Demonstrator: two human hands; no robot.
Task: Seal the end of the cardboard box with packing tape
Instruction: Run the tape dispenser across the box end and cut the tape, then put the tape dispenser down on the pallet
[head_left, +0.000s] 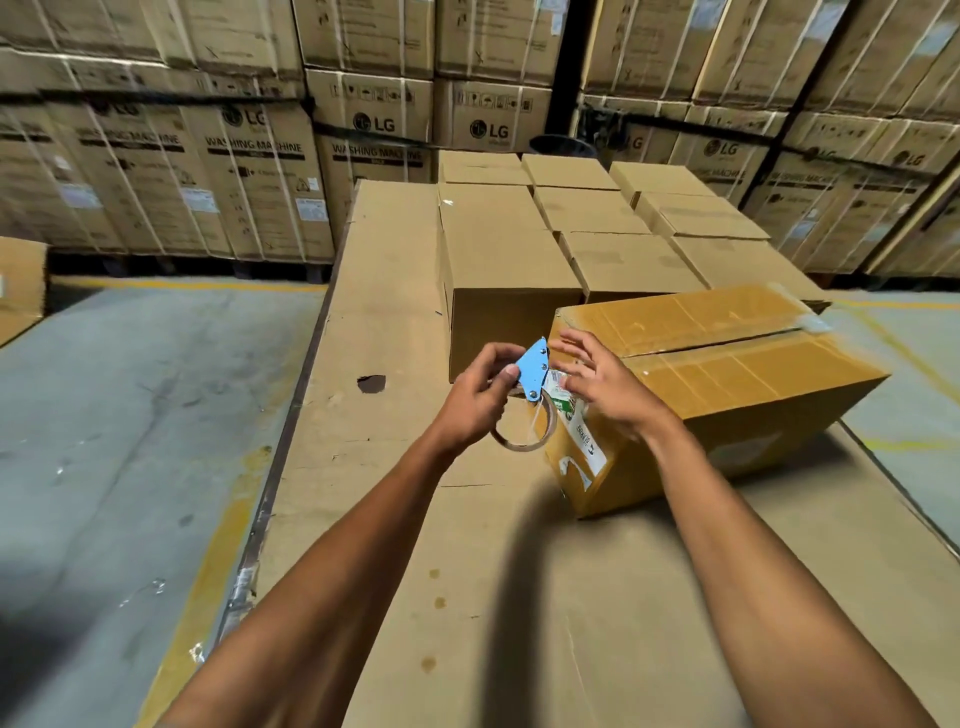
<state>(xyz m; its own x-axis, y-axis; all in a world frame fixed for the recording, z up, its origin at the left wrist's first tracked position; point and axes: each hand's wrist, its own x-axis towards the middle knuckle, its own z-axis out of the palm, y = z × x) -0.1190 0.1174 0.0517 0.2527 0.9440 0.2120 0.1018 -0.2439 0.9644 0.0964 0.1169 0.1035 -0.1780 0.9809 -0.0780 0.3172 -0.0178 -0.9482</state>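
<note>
Box (717, 374) looks stiff, light; left hand (480, 395) grips tape dispenser (530, 400), right hand (605, 384) spread open, pressing tape at the corner.

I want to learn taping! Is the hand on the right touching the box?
Touching: the head view shows the right hand with fingers pressed on the box at its near end.

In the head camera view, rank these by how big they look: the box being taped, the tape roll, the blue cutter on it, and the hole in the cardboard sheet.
1. Box being taped
2. Tape roll
3. Blue cutter
4. Hole, though close to the cutter
</note>
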